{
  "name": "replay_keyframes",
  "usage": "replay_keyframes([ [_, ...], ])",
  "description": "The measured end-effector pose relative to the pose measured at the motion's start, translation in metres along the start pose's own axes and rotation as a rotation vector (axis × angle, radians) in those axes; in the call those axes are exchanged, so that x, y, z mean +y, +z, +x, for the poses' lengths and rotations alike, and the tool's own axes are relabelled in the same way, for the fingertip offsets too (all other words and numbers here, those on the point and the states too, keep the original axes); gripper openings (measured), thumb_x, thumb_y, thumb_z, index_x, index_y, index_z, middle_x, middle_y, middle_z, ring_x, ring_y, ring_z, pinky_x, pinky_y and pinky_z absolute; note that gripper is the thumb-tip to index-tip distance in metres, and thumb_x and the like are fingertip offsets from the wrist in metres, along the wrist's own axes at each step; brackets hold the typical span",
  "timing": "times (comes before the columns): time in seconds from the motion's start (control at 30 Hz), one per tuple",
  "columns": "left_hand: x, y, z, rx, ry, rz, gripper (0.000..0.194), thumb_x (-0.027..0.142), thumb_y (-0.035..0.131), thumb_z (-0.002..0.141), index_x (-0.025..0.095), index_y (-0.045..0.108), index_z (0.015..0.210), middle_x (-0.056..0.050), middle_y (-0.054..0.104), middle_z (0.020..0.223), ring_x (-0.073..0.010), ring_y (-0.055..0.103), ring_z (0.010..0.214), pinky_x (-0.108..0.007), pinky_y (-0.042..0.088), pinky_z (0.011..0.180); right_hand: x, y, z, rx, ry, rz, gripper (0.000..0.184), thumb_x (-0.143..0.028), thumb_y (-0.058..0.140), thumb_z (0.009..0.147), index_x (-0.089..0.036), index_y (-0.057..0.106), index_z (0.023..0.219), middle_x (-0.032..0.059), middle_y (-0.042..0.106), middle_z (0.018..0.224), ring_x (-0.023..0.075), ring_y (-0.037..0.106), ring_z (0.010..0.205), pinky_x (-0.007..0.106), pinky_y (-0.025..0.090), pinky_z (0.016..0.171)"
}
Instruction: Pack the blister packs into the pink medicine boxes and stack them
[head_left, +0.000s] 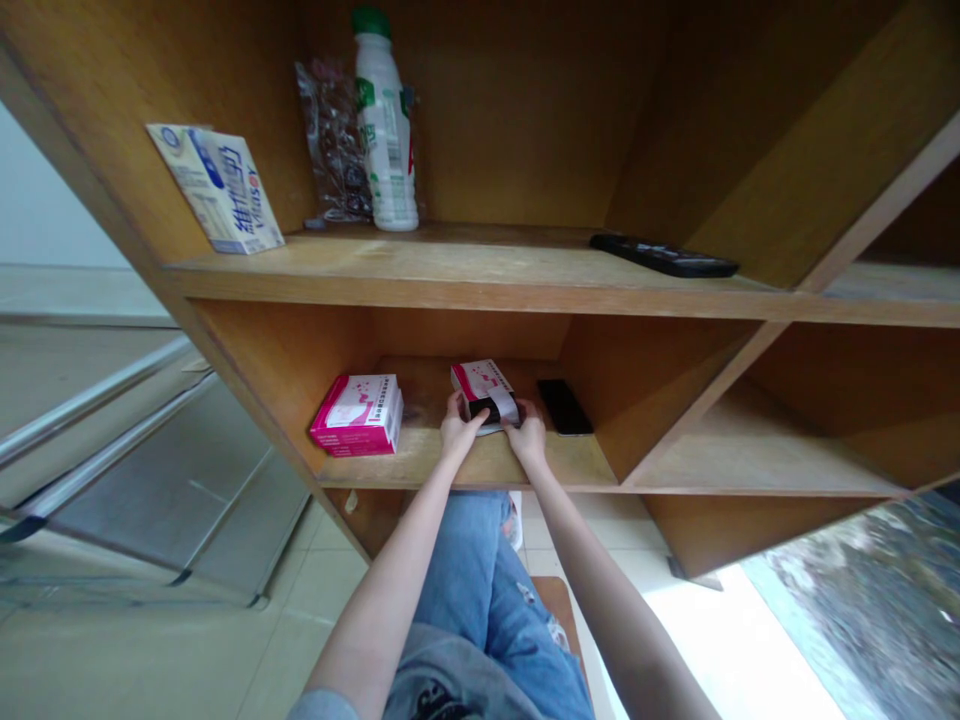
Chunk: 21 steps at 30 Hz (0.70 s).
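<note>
I see a small box (480, 375) in the lower compartment, between the hands, its top white with pink markings and a pink band along the left. A dark item (478, 408) lies over its near part, and a pale strip (505, 405) crosses the right side; I can't make out what either is. The left hand (459, 432) pinches the near left corner, thumb on the dark item; the right hand (529, 436) pinches the near right corner by the strip, its fingertips partly hidden.

The wooden shelf (427, 468) beneath looks worn and pale toward its front edge. On it I have pink-and-white boxes (358, 410) well to the left and a flat black slab (564, 407) near the right hand. Above stand a carton (219, 190) and a green-capped bottle (388, 140); a metal-framed rack (187, 490) stands left, over pale floor tiles (300, 610).
</note>
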<state>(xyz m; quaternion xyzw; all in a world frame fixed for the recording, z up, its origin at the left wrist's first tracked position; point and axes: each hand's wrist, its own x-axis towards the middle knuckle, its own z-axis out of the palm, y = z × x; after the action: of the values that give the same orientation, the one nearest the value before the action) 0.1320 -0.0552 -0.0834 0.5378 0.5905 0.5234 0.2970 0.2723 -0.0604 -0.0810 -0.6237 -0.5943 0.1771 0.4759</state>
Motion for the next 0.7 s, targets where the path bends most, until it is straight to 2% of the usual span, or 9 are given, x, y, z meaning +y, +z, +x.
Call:
replay_keyframes([
  [0.17, -0.002, 0.001, 0.000, 0.007, 0.064, 0.076, 0.073, 0.029, 0.076, 0.063, 0.024, 0.041, 0.128, -0.008, 0.059, 0.125, -0.0231, 0.057, 0.113, -0.036, 0.045, 0.095, 0.007, 0.003, 0.004, 0.023, -0.034, 0.054, 0.036, -0.024, 0.059, 0.069, -0.016, 0.056, 0.104, 0.0107, 0.063, 0.103, 0.0246, 0.060, 0.094, 0.037, 0.046, 0.084],
  [0.33, 0.002, 0.000, -0.003, 0.031, 0.106, 0.166, 0.068, 0.028, 0.075, 0.064, 0.022, 0.045, 0.125, -0.009, 0.060, 0.122, -0.0247, 0.058, 0.111, -0.036, 0.045, 0.093, 0.010, 0.002, 0.004, 0.018, 0.034, 0.112, 0.037, -0.025, 0.061, 0.066, -0.016, 0.059, 0.101, 0.0094, 0.067, 0.096, 0.0244, 0.063, 0.085, 0.036, 0.048, 0.079],
  [0.5, 0.008, -0.004, -0.004, 0.031, 0.123, 0.284, 0.065, 0.032, 0.073, 0.067, 0.023, 0.045, 0.125, -0.010, 0.061, 0.118, -0.0262, 0.059, 0.107, -0.037, 0.046, 0.090, 0.011, 0.000, 0.003, 0.004, 0.104, 0.223, 0.030, -0.025, 0.058, 0.067, -0.019, 0.061, 0.096, 0.0067, 0.070, 0.092, 0.0222, 0.066, 0.081, 0.033, 0.050, 0.076],
  [0.63, 0.009, -0.010, 0.001, -0.048, 0.203, 0.463, 0.071, 0.036, 0.076, 0.062, 0.023, 0.046, 0.125, -0.013, 0.057, 0.118, -0.0302, 0.056, 0.109, -0.040, 0.044, 0.091, 0.009, -0.003, 0.002, 0.004, 0.112, 0.235, 0.022, -0.026, 0.054, 0.070, -0.019, 0.061, 0.089, 0.0071, 0.071, 0.089, 0.0223, 0.067, 0.081, 0.032, 0.050, 0.075],
  [0.7, 0.010, -0.013, 0.006, -0.065, 0.241, 0.538, 0.067, 0.035, 0.077, 0.061, 0.022, 0.050, 0.121, -0.015, 0.053, 0.123, -0.0330, 0.051, 0.114, -0.044, 0.040, 0.095, 0.008, -0.004, 0.002, -0.002, 0.108, 0.231, 0.019, -0.029, 0.053, 0.071, -0.019, 0.062, 0.085, 0.0070, 0.071, 0.086, 0.0229, 0.067, 0.081, 0.032, 0.050, 0.074],
])
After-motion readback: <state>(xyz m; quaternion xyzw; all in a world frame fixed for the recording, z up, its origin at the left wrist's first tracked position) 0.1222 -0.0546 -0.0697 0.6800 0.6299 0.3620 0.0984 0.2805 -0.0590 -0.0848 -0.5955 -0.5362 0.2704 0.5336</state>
